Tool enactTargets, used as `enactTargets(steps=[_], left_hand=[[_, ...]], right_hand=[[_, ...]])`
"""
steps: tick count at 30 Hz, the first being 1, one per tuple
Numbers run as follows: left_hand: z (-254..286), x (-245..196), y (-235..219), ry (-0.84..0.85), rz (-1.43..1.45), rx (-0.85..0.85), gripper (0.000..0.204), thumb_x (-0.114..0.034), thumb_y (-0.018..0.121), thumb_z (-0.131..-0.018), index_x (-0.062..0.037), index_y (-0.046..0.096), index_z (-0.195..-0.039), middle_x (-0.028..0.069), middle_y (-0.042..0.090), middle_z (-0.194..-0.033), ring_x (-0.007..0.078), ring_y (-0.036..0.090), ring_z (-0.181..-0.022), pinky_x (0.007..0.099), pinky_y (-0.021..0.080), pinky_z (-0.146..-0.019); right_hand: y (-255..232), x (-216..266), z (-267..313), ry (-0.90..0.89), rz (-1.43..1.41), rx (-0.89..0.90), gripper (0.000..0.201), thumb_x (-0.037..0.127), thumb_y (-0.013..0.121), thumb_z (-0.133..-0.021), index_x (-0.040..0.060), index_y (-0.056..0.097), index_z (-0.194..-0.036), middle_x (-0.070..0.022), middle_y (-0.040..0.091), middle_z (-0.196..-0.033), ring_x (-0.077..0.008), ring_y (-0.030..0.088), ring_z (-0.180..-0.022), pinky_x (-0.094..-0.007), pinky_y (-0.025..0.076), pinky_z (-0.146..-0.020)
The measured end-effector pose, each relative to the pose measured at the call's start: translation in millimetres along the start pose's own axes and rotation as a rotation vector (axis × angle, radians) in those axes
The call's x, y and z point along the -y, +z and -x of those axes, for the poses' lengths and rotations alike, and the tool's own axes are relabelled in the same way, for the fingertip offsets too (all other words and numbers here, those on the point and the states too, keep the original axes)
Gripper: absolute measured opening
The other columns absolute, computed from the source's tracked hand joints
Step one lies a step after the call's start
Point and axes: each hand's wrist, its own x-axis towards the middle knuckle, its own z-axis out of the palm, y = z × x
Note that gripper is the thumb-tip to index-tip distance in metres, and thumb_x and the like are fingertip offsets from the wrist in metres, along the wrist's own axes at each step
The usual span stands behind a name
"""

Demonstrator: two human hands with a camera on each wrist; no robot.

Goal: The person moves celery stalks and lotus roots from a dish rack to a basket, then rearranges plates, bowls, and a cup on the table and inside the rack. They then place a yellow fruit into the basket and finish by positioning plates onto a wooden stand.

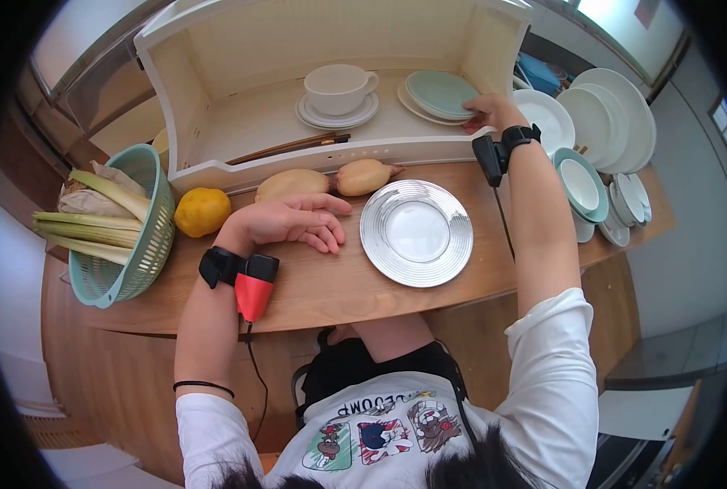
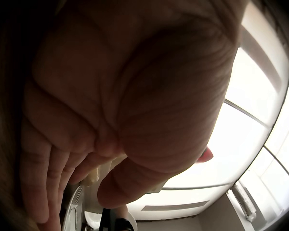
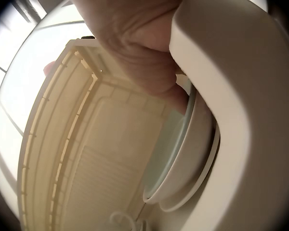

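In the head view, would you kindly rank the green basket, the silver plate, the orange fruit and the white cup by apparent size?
1. green basket
2. silver plate
3. white cup
4. orange fruit

The cup and the fruit look close, and the cup sits farther away, so their order is unsure.

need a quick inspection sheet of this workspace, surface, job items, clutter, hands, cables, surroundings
surface: wooden counter, curved front edge, a cream open-fronted cabinet on it.
job's things: green plate stacked on a white plate inside the cabinet at the right end.
clutter: silver plate, two potatoes, an orange fruit, a green basket of leafy stalks, cup on saucers, chopsticks, stacked white dishes at the right.
grippers: right hand grips the green plate's edge; left hand rests on the counter with fingers loosely curled, holding nothing.
cables: a black lead hangs from the left wrist camera.
surroundings: bright windows; floor below.
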Motion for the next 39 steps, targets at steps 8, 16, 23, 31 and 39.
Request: enactTargets(steps=[8,16,23,31,39], left_hand=[[-0.3,-0.1,-0.6,0.005,-0.004,0.004,0.036,-0.013,0.041,-0.091,0.0006,0.036,-0.125,0.0145,0.057,-0.099,0.0187,0.059,-0.088,0.0260,0.048,-0.079],[-0.3,0.4,-0.6,0.008,-0.001,0.008,0.036,-0.013,0.040,-0.092,0.0000,0.035,-0.125,0.0147,0.056,-0.099,0.0186,0.059,-0.089,0.0264,0.048,-0.079],[0.3,-0.4,-0.1,0.011,0.007,0.019,0.036,-0.013,0.040,-0.091,0.0003,0.036,-0.124,0.0147,0.056,-0.100,0.0186,0.059,-0.089,0.0261,0.047,-0.079],[1.9,-1.4,1.0,0.010,0.023,0.009,0.036,-0.014,0.044,-0.090,0.0018,0.035,-0.122,0.0145,0.057,-0.096,0.0177,0.059,-0.087,0.0250,0.048,-0.079],[0.1,4.1,-4.9,0.017,0.011,0.034,0.037,-0.015,0.042,-0.091,-0.0006,0.036,-0.124,0.0142,0.056,-0.099,0.0193,0.058,-0.089,0.0268,0.047,-0.079]], right_hand=[[6.7,15.0,19.7,-0.041,-0.147,0.063,0.037,0.024,0.037,-0.087,-0.0042,0.042,-0.111,-0.0233,0.053,-0.094,-0.0357,0.059,-0.070,-0.0427,0.053,-0.057],[8.1,6.9,-0.3,0.002,-0.148,0.017,0.025,0.013,0.043,-0.086,-0.0031,0.050,-0.104,-0.0199,0.059,-0.084,-0.0314,0.061,-0.064,-0.0381,0.054,-0.058],[10.0,-2.2,-41.1,0.218,0.267,0.101,0.023,0.005,0.041,-0.081,0.0055,0.062,-0.091,-0.0020,0.064,-0.062,-0.0098,0.060,-0.056,-0.0304,0.045,-0.066],[-1.3,25.5,-20.8,0.590,0.562,0.184,0.028,0.013,0.045,-0.081,0.0144,0.064,-0.060,-0.0021,0.063,-0.061,-0.0128,0.049,-0.043,-0.0284,0.041,-0.050],[-18.4,-18.4,-83.4,-0.137,0.899,-0.264,0.022,0.008,0.046,-0.080,0.0033,0.058,-0.061,-0.0073,0.060,-0.056,-0.0156,0.058,-0.051,-0.0321,0.045,-0.054]])
